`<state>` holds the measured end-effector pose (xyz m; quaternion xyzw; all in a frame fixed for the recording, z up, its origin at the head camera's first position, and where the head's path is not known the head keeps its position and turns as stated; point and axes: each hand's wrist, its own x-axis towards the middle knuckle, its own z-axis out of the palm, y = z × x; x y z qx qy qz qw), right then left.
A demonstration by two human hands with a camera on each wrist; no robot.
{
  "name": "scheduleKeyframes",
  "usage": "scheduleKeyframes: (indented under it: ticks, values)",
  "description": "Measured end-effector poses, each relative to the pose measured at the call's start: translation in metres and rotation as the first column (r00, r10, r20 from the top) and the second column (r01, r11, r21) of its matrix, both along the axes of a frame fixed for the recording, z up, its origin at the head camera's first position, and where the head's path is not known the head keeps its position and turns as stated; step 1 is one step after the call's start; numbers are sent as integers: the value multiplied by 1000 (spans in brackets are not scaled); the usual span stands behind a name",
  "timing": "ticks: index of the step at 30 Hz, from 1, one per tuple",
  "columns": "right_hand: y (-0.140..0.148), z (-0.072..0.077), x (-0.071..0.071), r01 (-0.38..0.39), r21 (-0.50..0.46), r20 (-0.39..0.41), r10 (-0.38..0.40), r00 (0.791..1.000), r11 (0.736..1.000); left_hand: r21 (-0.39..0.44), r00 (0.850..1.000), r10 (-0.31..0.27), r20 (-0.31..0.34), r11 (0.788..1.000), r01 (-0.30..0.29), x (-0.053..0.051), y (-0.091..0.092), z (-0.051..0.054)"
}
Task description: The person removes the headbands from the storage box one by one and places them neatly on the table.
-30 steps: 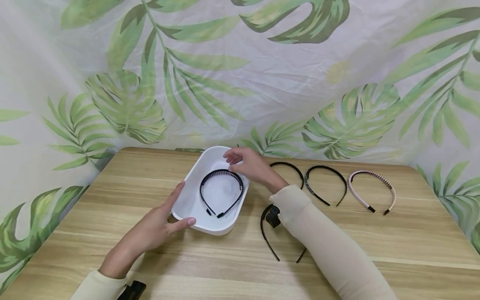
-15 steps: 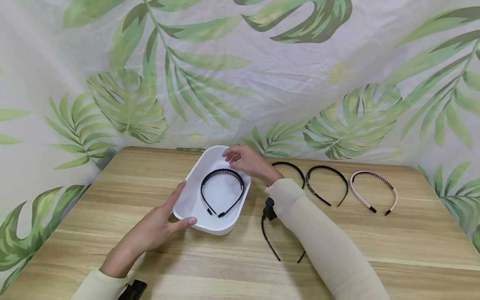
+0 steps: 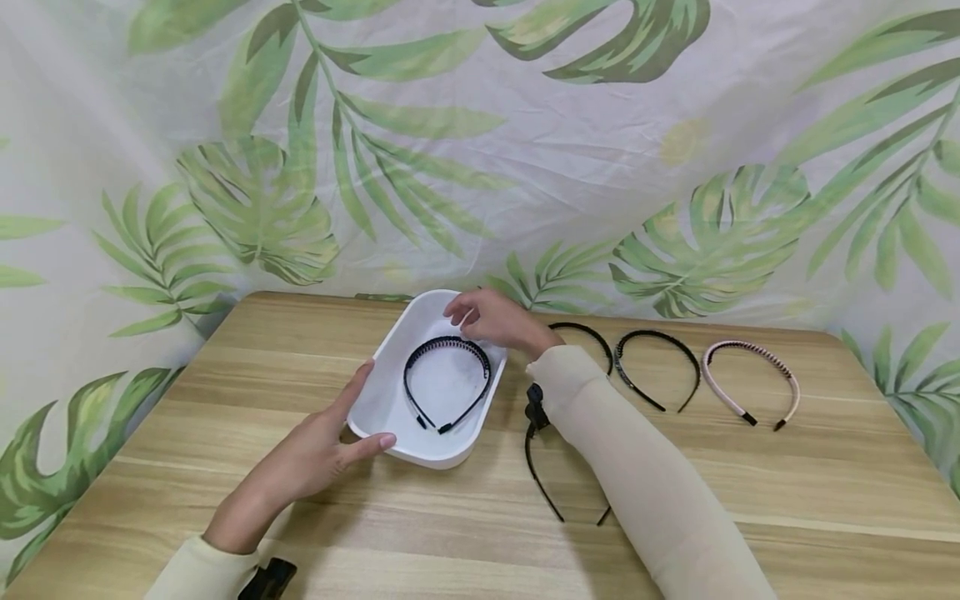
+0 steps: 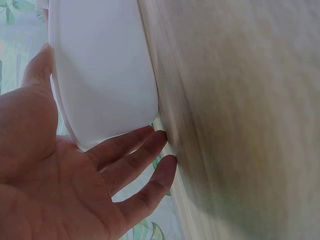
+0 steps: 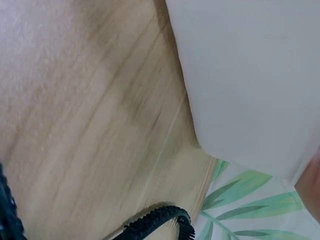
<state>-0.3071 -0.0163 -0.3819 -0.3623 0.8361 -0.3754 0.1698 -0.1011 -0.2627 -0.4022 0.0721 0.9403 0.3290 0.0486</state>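
A white tray [image 3: 386,404] stands on the table, with a dark headband [image 3: 447,341] lying in it; whether several overlap there I cannot tell. My left hand [image 3: 315,454] lies against its front left corner, thumb on the rim; the left wrist view shows this hand [image 4: 75,180] with fingers extended along the tray's outer wall [image 4: 105,70]. Over the back right rim, my right hand [image 3: 498,321] has loosely bent fingers and nothing visible in them. Only a sliver of that hand [image 5: 311,185] shows beside the tray [image 5: 250,80] in the right wrist view.
Right of the tray, on the wooden table [image 3: 847,492], lie a black headband [image 3: 596,334], another dark one [image 3: 660,334] and a pink one [image 3: 765,356]. A further black headband [image 3: 538,479] lies nearer, partly under my right forearm. A leaf-patterned cloth [image 3: 562,192] hangs behind.
My right wrist and forearm have shifted slightly back and left, while the fingers stay near the tray's rim. The left hand keeps its place against the tray.
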Motion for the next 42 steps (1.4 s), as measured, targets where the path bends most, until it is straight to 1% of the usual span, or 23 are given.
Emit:
scheduleKeyframes:
  ticks: [3,8,16,22,28,36,42]
  values:
    - [-2,0,0,-7,43,-20,8,1000,999,2,1000,0,0,1000,0,0,0,0]
    - [-5,-1,3,12,86,-32,-9,999,996,5,1000,1,7,1000,-1,1,0,1]
    - [-5,-5,2,15,91,-28,-13,1000,996,-2,1000,-6,-7,1000,6,0,1,1]
    - [-5,-6,3,16,95,-27,-14,1000,995,-11,1000,-8,-5,1000,8,0,0,0]
    - [-5,-7,3,14,88,-18,-13,1000,996,-11,1000,-10,-2,1000,10,0,0,0]
    - [-6,-7,5,33,91,-4,-33,999,995,-23,1000,-9,-7,1000,9,0,0,-1]
    - [-6,-7,5,35,99,-15,-34,999,994,-24,1000,-12,-8,1000,12,0,0,-2]
